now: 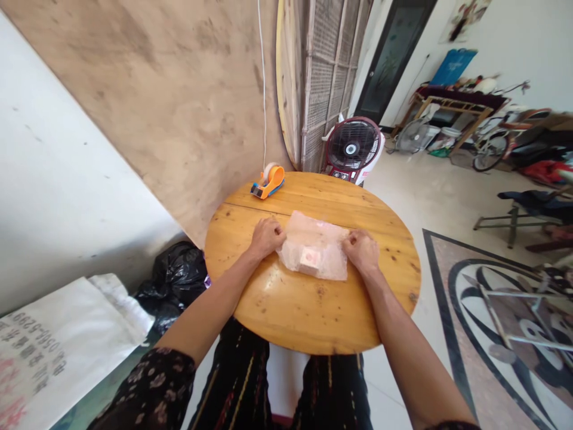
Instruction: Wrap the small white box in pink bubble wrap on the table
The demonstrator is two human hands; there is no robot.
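A sheet of pinkish, see-through bubble wrap (308, 230) lies spread on the round wooden table (286, 316). On its near part sits a small pale box (310, 261) with a pink mark on top. My left hand (268, 236) is closed at the sheet's left edge, fingers curled on it. At the right edge, my right hand (360, 248) pinches the wrap between thumb and fingers. Neither hand touches the box.
An orange tape dispenser (269, 180) stands at the table's back left. A fan (353, 146) is behind the table. Black plastic bags (179, 275) and a white printed sack (71, 340) lie to the left. A folding stool (514, 218) stands at right.
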